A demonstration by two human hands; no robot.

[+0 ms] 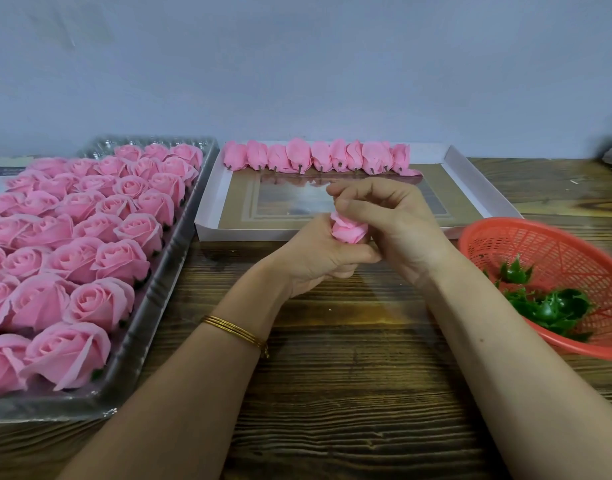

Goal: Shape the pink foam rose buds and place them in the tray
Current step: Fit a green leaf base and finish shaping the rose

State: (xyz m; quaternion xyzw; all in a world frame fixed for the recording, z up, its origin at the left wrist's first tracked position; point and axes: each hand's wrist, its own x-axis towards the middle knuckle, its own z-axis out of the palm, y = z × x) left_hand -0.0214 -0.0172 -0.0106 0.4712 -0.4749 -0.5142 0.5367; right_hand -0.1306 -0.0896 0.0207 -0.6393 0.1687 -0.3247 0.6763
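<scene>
bud: my pink foam rose bud (348, 230), petals tightly furled
left hand (318, 258): wraps its base
right hand (391, 220): pinches its top

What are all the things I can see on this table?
Open pink foam roses: many, pink, filling the clear plastic tray, left.
Closed pink foam rose buds: about nine, pink, along the far edge of the white cardboard tray.
Green plastic leaf cups: several, green, in the red plastic basket, right.
Wooden table: one, brown, underneath.
Gold bangles: few, gold, left wrist.
Held pink foam bud: one, pink, between both hands.
Left hand: one, grips the bud below.
Right hand: one, pinches its top.
</scene>
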